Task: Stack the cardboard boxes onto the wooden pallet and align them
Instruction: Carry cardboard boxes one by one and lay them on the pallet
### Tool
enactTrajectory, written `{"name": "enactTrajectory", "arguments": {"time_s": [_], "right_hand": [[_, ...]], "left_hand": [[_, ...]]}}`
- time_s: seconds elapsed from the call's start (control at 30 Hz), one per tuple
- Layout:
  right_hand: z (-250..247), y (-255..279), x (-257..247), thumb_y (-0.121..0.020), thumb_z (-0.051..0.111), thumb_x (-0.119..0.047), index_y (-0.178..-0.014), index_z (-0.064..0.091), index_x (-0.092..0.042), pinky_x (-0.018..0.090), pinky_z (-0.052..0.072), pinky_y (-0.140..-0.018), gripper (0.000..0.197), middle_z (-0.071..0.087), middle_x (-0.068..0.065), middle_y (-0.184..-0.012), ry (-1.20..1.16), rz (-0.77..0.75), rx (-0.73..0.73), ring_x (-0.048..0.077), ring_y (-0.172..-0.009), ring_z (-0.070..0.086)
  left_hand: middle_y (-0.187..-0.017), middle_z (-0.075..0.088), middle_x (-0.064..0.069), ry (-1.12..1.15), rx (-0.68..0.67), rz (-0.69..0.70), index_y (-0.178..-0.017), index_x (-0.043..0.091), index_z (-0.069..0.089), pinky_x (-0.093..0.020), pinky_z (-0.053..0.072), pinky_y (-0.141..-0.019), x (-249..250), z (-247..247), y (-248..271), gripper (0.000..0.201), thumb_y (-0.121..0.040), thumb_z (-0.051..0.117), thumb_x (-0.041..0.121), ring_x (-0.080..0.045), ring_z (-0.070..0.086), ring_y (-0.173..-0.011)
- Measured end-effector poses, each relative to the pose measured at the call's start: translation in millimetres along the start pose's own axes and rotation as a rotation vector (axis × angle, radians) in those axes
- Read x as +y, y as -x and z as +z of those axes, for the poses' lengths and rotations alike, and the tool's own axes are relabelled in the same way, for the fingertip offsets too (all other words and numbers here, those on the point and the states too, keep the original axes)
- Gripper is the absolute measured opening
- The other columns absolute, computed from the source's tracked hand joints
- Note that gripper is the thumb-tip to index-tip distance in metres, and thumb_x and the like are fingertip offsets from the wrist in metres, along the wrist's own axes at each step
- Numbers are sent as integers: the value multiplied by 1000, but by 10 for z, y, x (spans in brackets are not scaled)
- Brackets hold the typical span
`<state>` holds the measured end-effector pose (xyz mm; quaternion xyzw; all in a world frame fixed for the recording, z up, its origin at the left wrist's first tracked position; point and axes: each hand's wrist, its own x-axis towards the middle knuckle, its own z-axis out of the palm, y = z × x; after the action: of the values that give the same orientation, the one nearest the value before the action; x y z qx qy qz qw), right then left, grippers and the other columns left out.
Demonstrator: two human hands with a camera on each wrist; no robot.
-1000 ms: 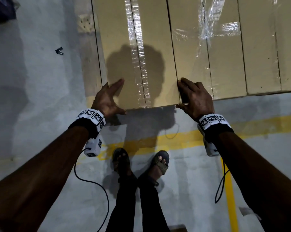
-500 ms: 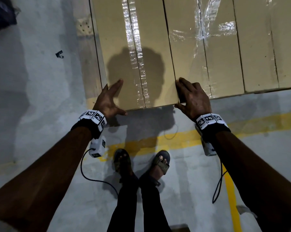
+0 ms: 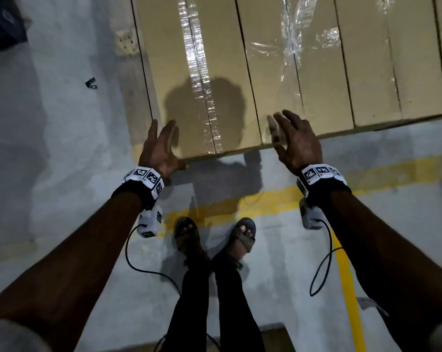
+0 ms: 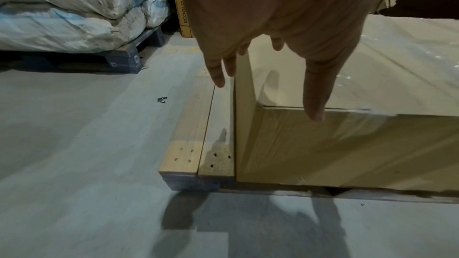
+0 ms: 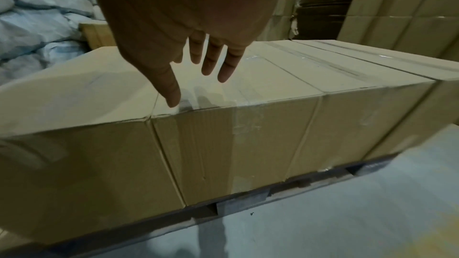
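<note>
Hands, L (image 3: 161, 148) & R (image 3: 297, 141), fingers spread, grasping nothing, above boxes (image 3: 207, 80) on pallet (image 4: 198, 140).

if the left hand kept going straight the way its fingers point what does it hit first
Probably the top of the leftmost cardboard box, near its left edge. The left hand hovers open just above it; height is unclear, so it might skim over.

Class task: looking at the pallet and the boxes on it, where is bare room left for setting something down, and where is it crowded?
Free: the bare strip of wooden pallet left of the end cardboard box. Crowded: the cardboard boxes sit side by side, with both the left hand and right hand open over their near edge.
</note>
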<state>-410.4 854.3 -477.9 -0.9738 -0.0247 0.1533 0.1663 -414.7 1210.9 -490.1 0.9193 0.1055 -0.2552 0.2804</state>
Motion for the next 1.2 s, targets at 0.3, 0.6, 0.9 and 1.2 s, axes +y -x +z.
{"name": "enactTrajectory", "arguments": {"time_s": [0.3,0.6,0.9,1.2], "right_hand": [[-817,906,-301,-90,75,-19,-157,41,-24,48,43,-110,76,30,5,-166,-156,214,-55,31,-149,33],[-1617,2094,-1168,-90,74,-28,-151,47,-14,50,50,-103,68,37,12,-161,-363,212,-19,38,-132,55],[-2134,3235,-1755,-93,73,-32,-148,51,-23,42,52,-92,60,37,5,-161,-434,299,93,32,-122,61],[-1648,4505,-2418,-91,78,-31,-141,57,-27,28,45,-77,55,42,1,-156,-580,755,437,23,-99,70]], "left_hand": [[-170,17,-11,11,-53,78,-158,26,37,-51,36,-119,539,-360,1387,99,-76,92,30,-34,32,-151],[-156,43,-13,-30,-234,213,-153,12,44,-28,34,-110,1369,-1239,2556,79,-86,84,29,-28,43,-142],[-146,56,-6,-94,-387,479,-143,16,56,-42,44,-112,1712,-1686,3225,71,-84,84,43,-26,53,-134],[-142,60,-11,-329,-713,801,-139,15,60,-41,46,-107,1629,-1595,3630,61,-88,80,41,-30,58,-128]]}}
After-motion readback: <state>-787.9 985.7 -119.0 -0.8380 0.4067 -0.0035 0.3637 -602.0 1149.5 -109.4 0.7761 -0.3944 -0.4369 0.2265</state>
